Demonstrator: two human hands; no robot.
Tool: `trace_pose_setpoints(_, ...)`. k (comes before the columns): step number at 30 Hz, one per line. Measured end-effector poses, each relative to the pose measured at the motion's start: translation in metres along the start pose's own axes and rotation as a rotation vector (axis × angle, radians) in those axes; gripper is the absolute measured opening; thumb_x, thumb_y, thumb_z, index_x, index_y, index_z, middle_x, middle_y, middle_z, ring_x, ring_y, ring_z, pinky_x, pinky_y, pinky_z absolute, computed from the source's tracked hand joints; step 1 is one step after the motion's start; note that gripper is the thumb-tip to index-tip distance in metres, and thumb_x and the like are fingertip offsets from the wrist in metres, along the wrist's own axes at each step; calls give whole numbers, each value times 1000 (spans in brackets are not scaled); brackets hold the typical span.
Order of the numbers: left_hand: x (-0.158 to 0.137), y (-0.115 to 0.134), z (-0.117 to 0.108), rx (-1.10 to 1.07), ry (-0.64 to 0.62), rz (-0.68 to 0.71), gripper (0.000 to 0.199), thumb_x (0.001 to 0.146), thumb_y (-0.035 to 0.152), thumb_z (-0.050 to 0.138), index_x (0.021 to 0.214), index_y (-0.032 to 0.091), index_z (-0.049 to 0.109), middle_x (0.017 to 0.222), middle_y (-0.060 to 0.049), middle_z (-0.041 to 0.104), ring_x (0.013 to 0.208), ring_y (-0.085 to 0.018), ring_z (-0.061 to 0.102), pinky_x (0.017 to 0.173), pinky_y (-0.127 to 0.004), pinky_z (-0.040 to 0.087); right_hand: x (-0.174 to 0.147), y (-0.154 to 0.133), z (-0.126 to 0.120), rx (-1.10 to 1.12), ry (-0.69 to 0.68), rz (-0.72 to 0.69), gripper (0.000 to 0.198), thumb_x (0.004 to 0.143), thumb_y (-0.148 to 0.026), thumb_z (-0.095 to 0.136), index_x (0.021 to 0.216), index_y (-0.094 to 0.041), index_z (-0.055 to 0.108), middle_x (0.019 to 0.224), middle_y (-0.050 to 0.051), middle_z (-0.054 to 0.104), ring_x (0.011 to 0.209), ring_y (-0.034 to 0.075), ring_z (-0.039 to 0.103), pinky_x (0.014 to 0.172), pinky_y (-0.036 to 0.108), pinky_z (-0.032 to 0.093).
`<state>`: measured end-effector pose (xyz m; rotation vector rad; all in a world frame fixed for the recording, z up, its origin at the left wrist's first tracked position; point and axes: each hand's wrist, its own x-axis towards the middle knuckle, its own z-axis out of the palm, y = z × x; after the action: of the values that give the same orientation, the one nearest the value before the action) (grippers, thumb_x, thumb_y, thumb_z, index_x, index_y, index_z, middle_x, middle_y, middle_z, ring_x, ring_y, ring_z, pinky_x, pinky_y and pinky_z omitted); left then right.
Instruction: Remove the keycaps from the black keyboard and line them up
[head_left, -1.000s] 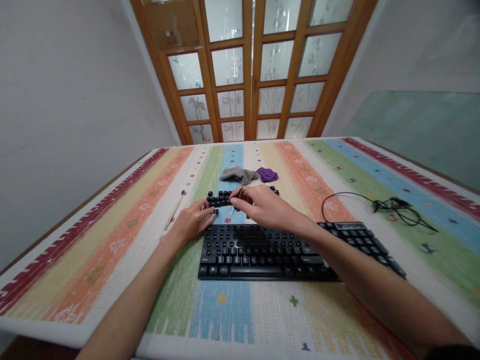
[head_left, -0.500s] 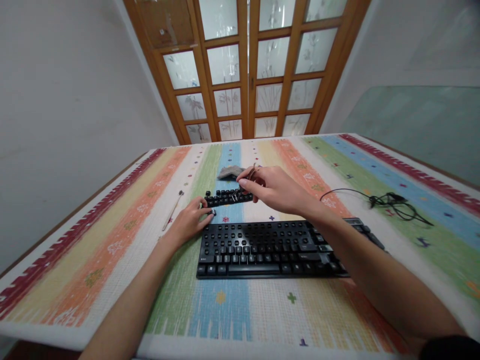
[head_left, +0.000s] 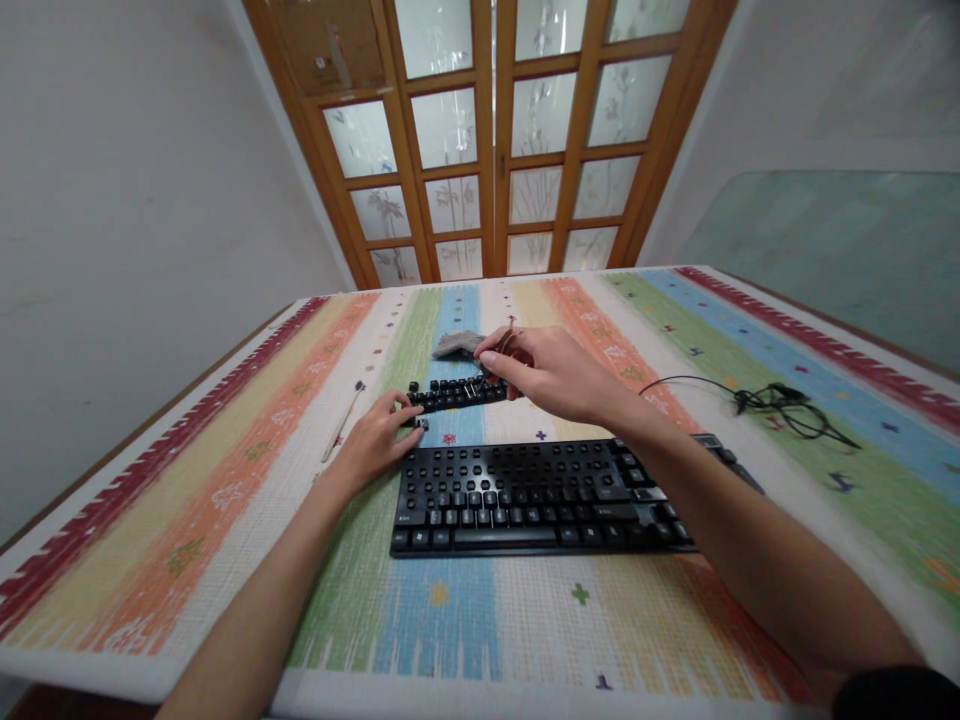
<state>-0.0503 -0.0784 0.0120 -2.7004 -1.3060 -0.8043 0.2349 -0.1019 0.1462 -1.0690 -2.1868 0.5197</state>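
My left hand [head_left: 381,437] rests on the cloth left of the loose black keycaps [head_left: 450,393], which are laid out in rows. A single keycap [head_left: 422,424] sits between its thumb and index fingertips. Above the right end of those rows, my right hand [head_left: 551,372] is closed around a wire keycap puller [head_left: 471,390]; its thin metal prongs point down towards the keycaps, and the fingers hide most of its body. Nearer to me lies a black keyboard [head_left: 510,540]. Its upper rows show bare switch stems, while the lower rows still carry keycaps. My right forearm covers part of its right side.
Behind the keycaps lies a crumpled grey cloth [head_left: 457,345]. A thin brush [head_left: 345,420] with a dark tip is left of my left hand. The black cable [head_left: 784,405] is bunched at the right. A striped tablecloth [head_left: 247,480] covers the table.
My right hand has risen very slightly with the keycap puller. The left fingers have shifted a little around the keycap. The whole view has moved slightly; the keyboard stays in place.
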Motion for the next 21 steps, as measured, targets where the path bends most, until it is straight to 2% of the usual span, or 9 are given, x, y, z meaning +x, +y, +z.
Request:
trace_pose_setpoints(9,2,1,2,16,11,-15,17,89,26,61,98,19,74,99,-7,58,79,-17,57,77,-34,53,0,0,1,18,-9,-4,25,95,-26,50,91,-12,69,77,6,69,72,16,61,66,28,39)
trace_pose_setpoints(21,0,1,6,20,19,-40,19,90,26,58,101,18,71,99,-6,59,75,-15,58,75,-33,54,-1,1,10,55,-40,-7,23,94,-27,52,92,-12,70,79,6,70,69,15,62,64,27,43)
